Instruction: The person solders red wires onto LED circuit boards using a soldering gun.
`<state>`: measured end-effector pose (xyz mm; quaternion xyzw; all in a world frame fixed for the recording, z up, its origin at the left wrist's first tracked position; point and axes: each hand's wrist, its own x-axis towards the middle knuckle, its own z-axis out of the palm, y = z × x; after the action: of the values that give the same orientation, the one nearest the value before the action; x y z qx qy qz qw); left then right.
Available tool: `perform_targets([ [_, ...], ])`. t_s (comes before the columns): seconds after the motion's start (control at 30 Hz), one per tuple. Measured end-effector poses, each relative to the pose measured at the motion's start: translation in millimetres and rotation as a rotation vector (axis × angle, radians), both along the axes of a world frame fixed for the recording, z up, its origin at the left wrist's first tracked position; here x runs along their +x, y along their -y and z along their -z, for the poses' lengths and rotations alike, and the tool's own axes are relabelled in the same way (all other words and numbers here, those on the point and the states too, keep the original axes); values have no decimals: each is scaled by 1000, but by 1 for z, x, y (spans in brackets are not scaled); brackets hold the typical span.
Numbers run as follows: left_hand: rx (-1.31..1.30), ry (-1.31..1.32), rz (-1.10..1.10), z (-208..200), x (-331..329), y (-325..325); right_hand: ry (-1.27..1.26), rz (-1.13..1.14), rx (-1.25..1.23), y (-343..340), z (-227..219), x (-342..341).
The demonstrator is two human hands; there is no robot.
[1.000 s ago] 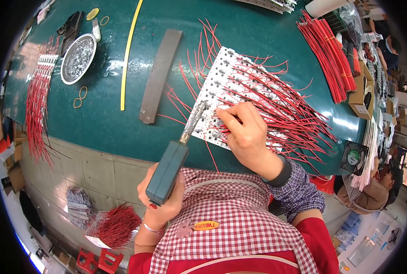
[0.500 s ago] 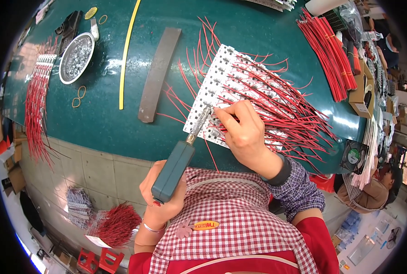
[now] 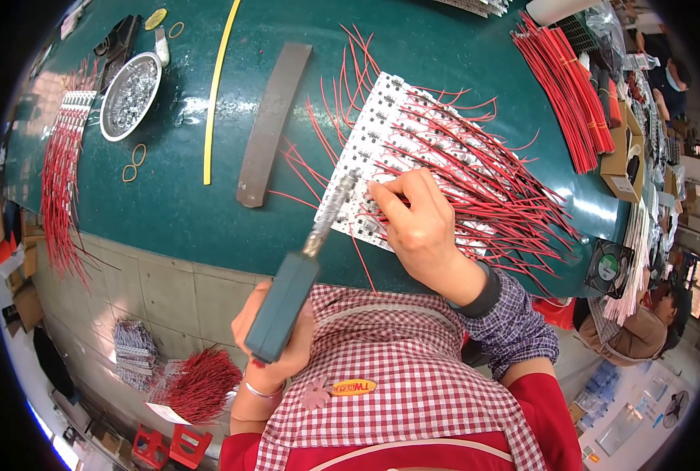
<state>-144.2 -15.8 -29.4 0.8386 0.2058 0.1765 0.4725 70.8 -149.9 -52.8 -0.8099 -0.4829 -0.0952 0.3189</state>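
A white sheet of small circuit boards (image 3: pixel 383 98) lies tilted on the green table, with many thin red wires (image 3: pixel 515 206) fanning off it to the right and several poking out at its left. In my left hand (image 3: pixel 281 345) is a soldering gun (image 3: pixel 285 302) with a green handle, its fingers wrapped round it. The gun's metal shaft, blurred by motion, points up over the sheet's lower left part. My right hand (image 3: pixel 422 228) rests over the sheet among the wires, thumb and forefinger pinched close to the shaft's end. Whatever is between those fingertips is too small to make out.
Left of the sheet lie a flat grey-brown bar (image 3: pixel 275 125) and a yellow strip (image 3: pixel 220 94). Farther left are a metal bowl of shiny bits (image 3: pixel 131 96) and another wired sheet (image 3: pixel 61 157). Red wire bundles (image 3: pixel 562 94) and a small fan (image 3: pixel 607 268) sit at right.
My left hand has drawn the soldering gun a little down and left, its tip moving back from the right fingertips. The right hand has barely moved.
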Motion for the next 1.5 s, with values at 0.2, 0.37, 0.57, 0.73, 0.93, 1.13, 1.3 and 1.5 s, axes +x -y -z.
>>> perform_targets([
  [0.2, -41, 31, -49, -1, -3, 0, -8, 1, -7, 1, 0, -1],
  [0.37, -67, -52, -28, -1, -1, 3, -16, 1, -4, 1, 0, 0],
  [0.57, -59, -41, -16, -13, 12, 3, 28, -10, -24, 2, 1, 0],
  [0.73, -77, -48, -11, -11, 16, 2, 22, -11, -27, 2, 1, 0],
  [0.93, -94, -55, -10, -10, 17, 2, 41, -14, -21, 1, 0, 0],
  [1.13, 29, -10, -3, 4, 1, 4, -7, -4, 2, 0, 0, -1],
  [1.3, 25, -46, -19, -6, 5, 4, 2, -4, 9, 1, 2, -1],
  [1.5, -10, -55, -29, -11, 11, 6, 50, -21, -16, 2, 3, 0],
])
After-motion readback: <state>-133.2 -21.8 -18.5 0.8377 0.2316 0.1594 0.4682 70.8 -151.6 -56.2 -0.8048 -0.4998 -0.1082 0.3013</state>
